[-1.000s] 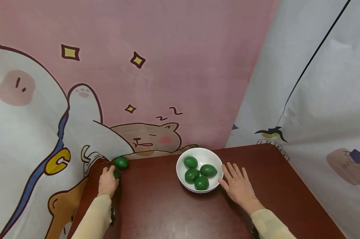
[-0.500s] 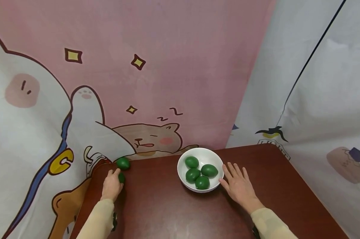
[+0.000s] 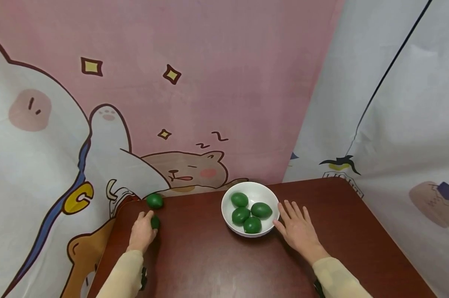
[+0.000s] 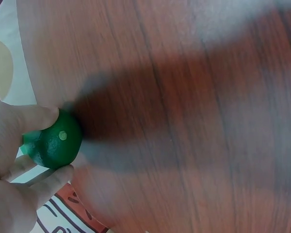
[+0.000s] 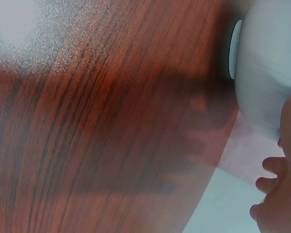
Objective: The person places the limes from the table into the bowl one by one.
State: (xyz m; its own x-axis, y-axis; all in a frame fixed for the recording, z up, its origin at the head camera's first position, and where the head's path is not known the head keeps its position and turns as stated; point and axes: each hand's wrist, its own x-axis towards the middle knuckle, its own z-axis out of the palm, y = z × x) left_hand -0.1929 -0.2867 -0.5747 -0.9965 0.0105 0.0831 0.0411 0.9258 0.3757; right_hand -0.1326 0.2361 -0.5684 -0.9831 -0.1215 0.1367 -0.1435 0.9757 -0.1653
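On the left of the table, my left hand point(image 3: 141, 232) holds a green lime point(image 4: 56, 138) between thumb and fingers; the hand hides part of it in the head view. A second lime point(image 3: 155, 201) lies just beyond, by the table's back edge. Several more limes point(image 3: 261, 210) sit inside a white bowl point(image 3: 257, 191) near the back middle. My right hand point(image 3: 299, 231) has its fingers spread, with thumb and fingertips right at the bowl's right side. In the right wrist view the bowl's outer wall point(image 5: 266, 63) fills the upper right, close to the fingers.
The dark reddish-brown table point(image 3: 194, 256) has a rounded back right corner. A cloth with cartoon animals point(image 3: 194, 169) hangs right behind its back edge and down the left side. Pale printed cloth point(image 3: 403, 136) hangs along the right.
My left hand has shifted slightly to the right and nearer to me, moving its lime away from the other one at the back. The right hand and bowl stay put.
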